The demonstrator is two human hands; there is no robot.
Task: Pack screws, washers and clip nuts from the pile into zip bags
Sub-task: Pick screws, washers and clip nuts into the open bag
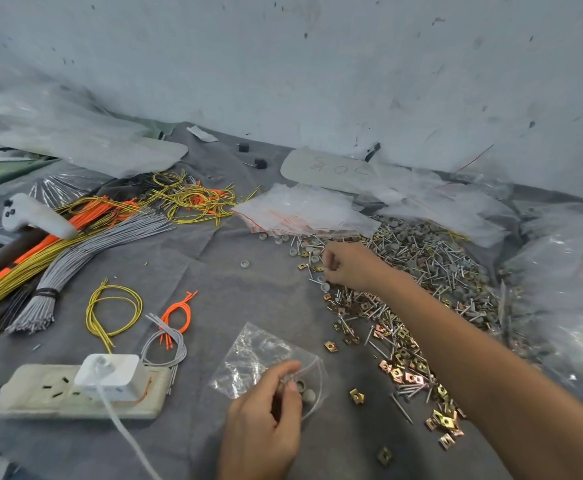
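Observation:
A long pile of screws, grey washers and brass clip nuts (418, 292) runs down the right of the grey cloth. My right hand (347, 265) reaches into its upper left edge, its fingers curled and pinching a small grey washer. My left hand (266, 420) grips the mouth of a small clear zip bag (252, 358) lying on the cloth at the bottom centre. Two grey washers (305, 391) show inside the bag beside my thumb. A stack of empty zip bags (304, 211) lies behind the pile.
Bundles of grey, yellow and orange wires (75, 244) cover the left, with loose wire loops (113, 310) nearer. A white power strip (75, 393) with a plugged adapter sits at the lower left. A white controller (30, 214) rests on the bundles. Crumpled plastic sheets (560, 271) line the right.

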